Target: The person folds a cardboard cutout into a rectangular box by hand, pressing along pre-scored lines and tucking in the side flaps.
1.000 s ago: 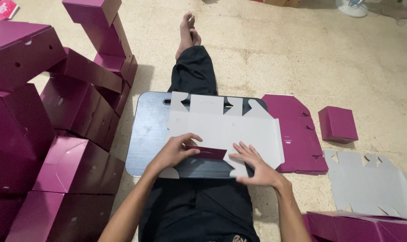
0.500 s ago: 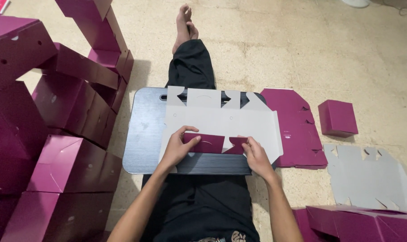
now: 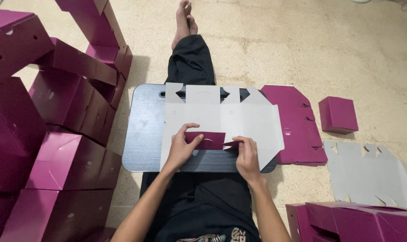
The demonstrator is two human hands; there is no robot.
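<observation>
On a pale, speckled stone floor, a person sat with legs in black trousers stretched forward and a dark grey ridged lap board resting across the thighs. Upon the board lay a flat, unfolded cardboard box blank, its grey inner side facing up and its notched tabs pointing away from the sitter. At the near edge of the blank, two magenta flaps were folded up and over, showing their glossy coloured outer face. The left hand pinched the larger flap, thumb and forefinger curled closed over its left end, the other fingers tucked beneath. The right hand pressed down just beside it, fingers bent and closed on the smaller flap at the blank's near edge. The two hands were near each other, with the folded flaps between them. To the sitter's left rose a tall heap of assembled magenta cardboard boxes, stacked and leaning against one another. To the right of the board, touching its edge, lay a stack of flat magenta box blanks, coloured side up. Farther right stood a small closed magenta box, alone on the floor, and nearer the sitter another flat blank lay grey side up. More folded magenta boxes crowded the lower right corner.
</observation>
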